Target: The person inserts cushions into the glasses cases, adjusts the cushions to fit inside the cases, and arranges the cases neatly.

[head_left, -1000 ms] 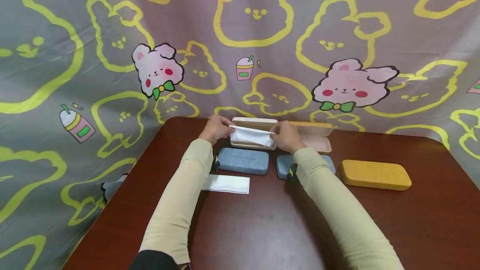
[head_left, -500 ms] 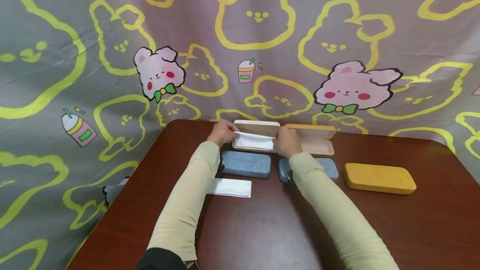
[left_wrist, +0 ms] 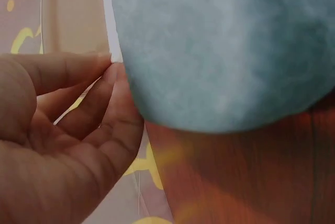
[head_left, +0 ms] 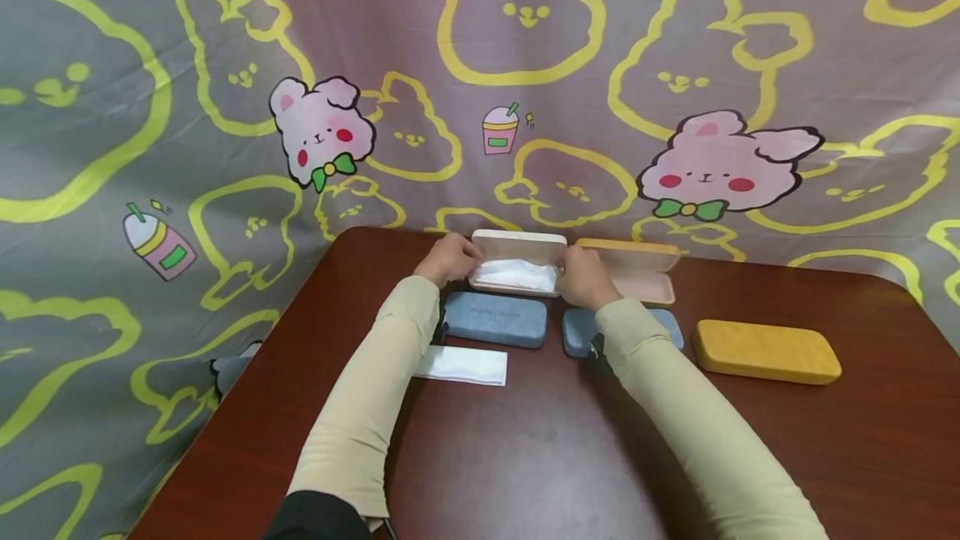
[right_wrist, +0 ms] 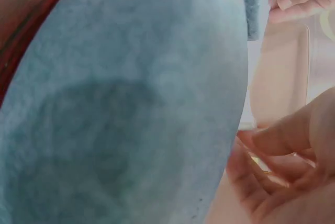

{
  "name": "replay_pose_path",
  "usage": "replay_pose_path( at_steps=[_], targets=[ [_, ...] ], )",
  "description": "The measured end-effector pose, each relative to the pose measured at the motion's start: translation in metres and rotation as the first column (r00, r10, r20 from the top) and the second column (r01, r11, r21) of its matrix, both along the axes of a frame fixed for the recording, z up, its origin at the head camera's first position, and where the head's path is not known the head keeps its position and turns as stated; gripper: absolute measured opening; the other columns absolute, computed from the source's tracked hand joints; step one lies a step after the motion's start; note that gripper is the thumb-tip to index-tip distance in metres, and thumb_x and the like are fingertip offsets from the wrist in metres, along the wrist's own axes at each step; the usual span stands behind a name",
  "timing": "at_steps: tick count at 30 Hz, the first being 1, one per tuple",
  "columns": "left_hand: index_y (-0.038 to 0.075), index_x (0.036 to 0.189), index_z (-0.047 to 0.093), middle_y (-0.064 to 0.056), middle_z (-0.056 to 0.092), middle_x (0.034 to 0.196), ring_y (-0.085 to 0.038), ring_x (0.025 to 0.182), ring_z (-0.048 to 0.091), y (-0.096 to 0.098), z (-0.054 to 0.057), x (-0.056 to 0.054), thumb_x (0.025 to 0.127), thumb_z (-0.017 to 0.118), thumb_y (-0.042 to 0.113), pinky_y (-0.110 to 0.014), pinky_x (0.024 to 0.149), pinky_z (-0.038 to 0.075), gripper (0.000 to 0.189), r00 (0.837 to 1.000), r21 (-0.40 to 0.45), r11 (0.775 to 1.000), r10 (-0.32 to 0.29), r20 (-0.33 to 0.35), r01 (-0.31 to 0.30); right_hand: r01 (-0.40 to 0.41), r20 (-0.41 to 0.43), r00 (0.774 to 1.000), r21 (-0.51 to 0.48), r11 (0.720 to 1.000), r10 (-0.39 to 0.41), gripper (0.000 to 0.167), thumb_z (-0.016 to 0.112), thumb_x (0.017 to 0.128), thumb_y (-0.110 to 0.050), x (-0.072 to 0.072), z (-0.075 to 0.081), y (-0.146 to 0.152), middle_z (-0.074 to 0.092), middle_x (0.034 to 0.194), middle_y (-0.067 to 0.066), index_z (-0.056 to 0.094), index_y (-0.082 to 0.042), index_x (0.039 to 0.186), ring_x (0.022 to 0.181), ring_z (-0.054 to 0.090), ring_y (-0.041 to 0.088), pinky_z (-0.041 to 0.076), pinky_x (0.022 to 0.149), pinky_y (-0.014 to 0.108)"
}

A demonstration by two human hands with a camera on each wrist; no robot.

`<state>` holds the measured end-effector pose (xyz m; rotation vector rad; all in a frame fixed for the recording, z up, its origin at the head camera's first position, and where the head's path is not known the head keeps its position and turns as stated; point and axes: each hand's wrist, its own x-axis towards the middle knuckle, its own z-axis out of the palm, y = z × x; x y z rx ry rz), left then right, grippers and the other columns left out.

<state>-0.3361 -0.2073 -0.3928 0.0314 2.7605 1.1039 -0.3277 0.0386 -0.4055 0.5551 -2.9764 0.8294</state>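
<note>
At the table's far edge: cloth in white case, a hand to each end

Near the curtain [head_left: 408, 27], at the back of the table [head_left: 495, 457]: one white case [head_left: 517, 246], lid raised at the rear. Inside it, one cloth [head_left: 517, 275], white, rumpled along its top; long axis side to side, in line with the case's length, ends pointing left and right. Left hand [head_left: 452, 258] at the cloth's left end, thumb and fingertips meeting to pinch its white edge. Right hand [head_left: 588, 276] at the right end, fingers bent; whether it grips the cloth I cannot tell, the tips being partly covered. Hands well apart, cloth between.

Also listed: one orange case [head_left: 647, 287], lid raised, just right of the white one, partly behind the right hand. Left blue case [head_left: 497, 319], closed, just in front of the white one. Right blue case [head_left: 579, 332], closed, partly hidden by the right sleeve [head_left: 697, 407]. One yellow case [head_left: 767, 350], closed, farther right, its length running side to side. One folded sheet [head_left: 472, 365], white, flat, also lengthwise left to right, left end hidden by the left sleeve [head_left: 367, 382].
</note>
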Motion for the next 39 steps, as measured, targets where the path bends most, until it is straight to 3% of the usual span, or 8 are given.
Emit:
replay_pose_path(
  at_steps=[10,15,19,25,29,33,35,39],
  targets=[
    [-0.001,0.121,0.071,-0.022,0.070,0.096,-0.018,0.065,0.056,-0.005,0.003,0.005,0.101,0.056,0.005,-0.027,0.057,0.045,0.027,0.999,0.114,0.993,-0.038,0.016,0.036,-0.083,-0.131,0.985,0.197,0.977,0.110,0.015,0.056,0.086,0.009,0.000,0.003,0.005,0.063,0.075,0.013,0.066,-0.001,0.081,0.069,0.055,0.028,0.047,0.067,0.044],
    [-0.004,0.122,0.069,-0.024,0.069,0.095,-0.025,0.074,0.062,-0.009,0.005,0.006,0.101,0.056,0.005,-0.030,0.061,0.048,0.027,0.999,0.187,0.982,-0.035,0.025,0.029,-0.101,-0.190,0.972,0.185,0.977,0.137,0.027,0.053,0.085,0.011,0.001,0.009,0.007,0.070,0.088,0.018,0.074,0.003,0.099,0.077,0.063,0.031,0.053,0.073,0.045],
    [-0.003,0.119,0.071,-0.021,0.070,0.102,-0.028,0.078,0.065,-0.011,0.004,0.008,0.100,0.056,0.005,-0.031,0.062,0.049,0.025,1.000,0.201,0.979,0.013,0.014,-0.016,-0.115,-0.150,0.978,0.210,0.971,0.148,0.030,0.051,0.088,0.008,0.002,0.006,0.005,0.071,0.097,0.018,0.075,0.001,0.104,0.089,0.064,0.035,0.053,0.078,0.046],
    [-0.001,0.121,0.071,-0.015,0.068,0.119,-0.026,0.088,0.070,-0.008,-0.004,0.010,0.101,0.055,0.007,-0.029,0.065,0.051,0.027,0.995,0.144,0.988,-0.072,0.070,0.061,-0.126,-0.080,0.986,0.211,0.969,0.146,0.023,0.050,0.085,0.008,0.002,0.000,0.008,0.064,0.079,0.012,0.071,-0.003,0.084,0.076,0.058,0.033,0.047,0.066,0.045],
    [-0.001,0.114,0.074,-0.017,0.071,0.107,-0.025,0.081,0.069,-0.008,-0.001,0.008,0.099,0.061,0.011,-0.032,0.064,0.052,0.024,0.998,0.166,0.984,0.067,0.014,-0.068,0.019,0.024,1.000,-0.068,0.998,-0.017,0.029,0.046,0.086,0.006,-0.001,0.004,0.012,0.065,0.083,0.015,0.074,0.002,0.094,0.065,0.051,0.025,0.044,0.059,0.037],
    [-0.004,0.105,0.075,-0.018,0.071,0.094,-0.020,0.070,0.064,-0.008,0.005,0.003,0.099,0.061,0.016,-0.035,0.064,0.054,0.025,0.964,0.234,0.938,0.266,-0.010,-0.256,0.278,0.337,0.931,-0.404,0.871,-0.141,0.030,0.047,0.094,-0.002,-0.005,0.013,0.012,0.069,0.094,0.023,0.070,0.011,0.110,0.064,0.061,0.024,0.052,0.058,0.035],
    [-0.006,0.104,0.073,-0.020,0.070,0.093,-0.022,0.069,0.064,-0.007,0.005,0.001,0.101,0.060,0.025,-0.038,0.068,0.057,0.034,0.941,0.268,0.904,0.339,0.023,-0.332,0.377,0.460,0.875,-0.452,0.808,-0.151,0.030,0.048,0.096,-0.004,-0.004,0.016,0.010,0.067,0.093,0.025,0.064,0.014,0.113,0.068,0.065,0.025,0.056,0.063,0.036],
    [-0.005,0.109,0.067,-0.021,0.069,0.098,-0.029,0.075,0.068,-0.001,0.000,-0.003,0.101,0.053,0.052,-0.042,0.072,0.058,0.059,0.916,0.291,0.869,0.386,0.109,-0.401,0.409,0.493,0.851,-0.404,0.818,-0.182,0.037,0.042,0.094,-0.011,-0.001,0.016,0.007,0.062,0.091,0.018,0.060,0.011,0.120,0.073,0.067,0.026,0.058,0.071,0.040]
  ],
)
